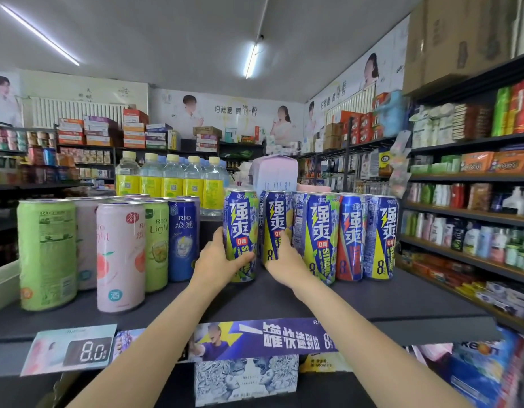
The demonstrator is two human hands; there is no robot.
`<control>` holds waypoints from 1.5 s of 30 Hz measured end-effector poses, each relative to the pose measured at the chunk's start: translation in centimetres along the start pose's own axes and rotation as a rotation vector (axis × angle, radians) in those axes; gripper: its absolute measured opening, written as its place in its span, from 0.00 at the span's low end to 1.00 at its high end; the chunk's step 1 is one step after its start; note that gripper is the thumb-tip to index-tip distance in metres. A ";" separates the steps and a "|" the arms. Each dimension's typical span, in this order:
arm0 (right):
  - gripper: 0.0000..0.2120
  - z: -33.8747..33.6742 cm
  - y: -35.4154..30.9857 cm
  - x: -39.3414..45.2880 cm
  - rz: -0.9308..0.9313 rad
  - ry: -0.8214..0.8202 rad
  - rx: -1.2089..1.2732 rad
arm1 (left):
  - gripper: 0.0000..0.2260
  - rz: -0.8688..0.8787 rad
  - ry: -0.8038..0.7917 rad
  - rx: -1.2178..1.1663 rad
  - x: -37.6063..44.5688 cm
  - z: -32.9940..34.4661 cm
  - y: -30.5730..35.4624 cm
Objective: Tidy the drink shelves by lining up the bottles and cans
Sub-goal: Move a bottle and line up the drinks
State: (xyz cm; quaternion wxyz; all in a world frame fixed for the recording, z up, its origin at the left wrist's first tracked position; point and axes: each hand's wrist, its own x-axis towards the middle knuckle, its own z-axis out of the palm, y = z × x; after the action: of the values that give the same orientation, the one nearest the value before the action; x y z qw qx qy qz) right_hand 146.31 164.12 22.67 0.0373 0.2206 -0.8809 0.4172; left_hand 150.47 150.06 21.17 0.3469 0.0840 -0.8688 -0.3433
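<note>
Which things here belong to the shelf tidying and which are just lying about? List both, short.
Part of the job:
- left hand gripping a blue-and-yellow can
- right hand gripping the next blue can
- row of blue cans to the right
- pastel cans on the left
- yellow-label bottles behind

Just lying about:
- price tag on the shelf edge
- cardboard boxes up top
</note>
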 end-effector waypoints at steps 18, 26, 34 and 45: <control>0.19 -3.6 1.1 -5.3 -0.179 0.054 -0.245 | 0.31 -0.009 -0.069 -0.072 -1.0 -1.1 1.0; 0.18 -7.0 5.2 -4.5 -0.051 0.357 -0.291 | 0.30 -0.054 -0.253 -0.152 -0.9 0.0 4.1; 0.22 -6.7 6.2 -3.2 -0.099 0.390 -0.275 | 0.32 -0.070 -0.263 -0.240 -1.1 2.3 5.2; 0.23 -5.9 5.6 -2.5 -0.103 0.377 -0.352 | 0.30 -0.063 -0.143 -0.223 -1.7 4.6 6.5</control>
State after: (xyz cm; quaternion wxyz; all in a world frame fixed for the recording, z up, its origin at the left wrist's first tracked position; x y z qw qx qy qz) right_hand 145.55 172.56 21.83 0.2601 0.1737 -0.9049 0.2887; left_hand 149.28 158.08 22.10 0.2804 0.0476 -0.8447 -0.4534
